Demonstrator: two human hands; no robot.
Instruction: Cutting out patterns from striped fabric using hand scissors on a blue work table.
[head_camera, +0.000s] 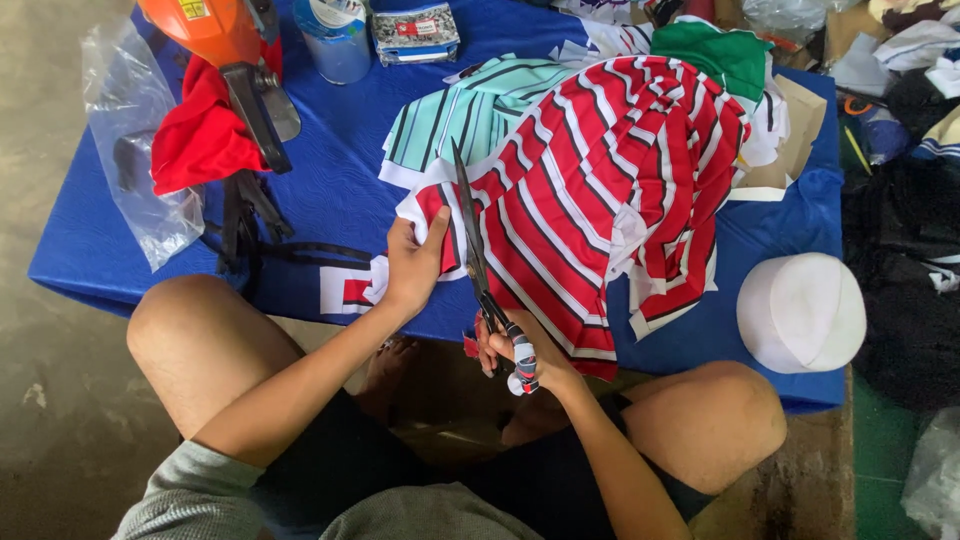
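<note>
Gripping the wrapped handles of a pair of long black scissors (478, 255), the right hand (520, 352) sits at the near edge of the blue table (330, 190), its fingers closed through and around the loops, so the handles lie inside the fist while the blades run up and away from it. Those blades point away from the person and lie along the left edge of a red-and-white striped fabric (610, 190), which is heaped across the middle of the table and hangs over the near edge just beside the right hand. The left hand (412, 265) pinches the striped fabric at its left border, thumb on top and fingers curled under, touching the cloth just left of the blades; the scissors pass between the 2 hands. A small red-and-white offcut (350, 290) lies under the left hand's heel. A teal-and-white striped fabric (470, 110) lies behind the red piece, partly under it. A white cap (800, 310) rests at the right near corner, well apart from both hands. A red cloth (200, 135) and an orange tool (215, 30) sit at the far left, beside a clear plastic bag (125, 110).
</note>
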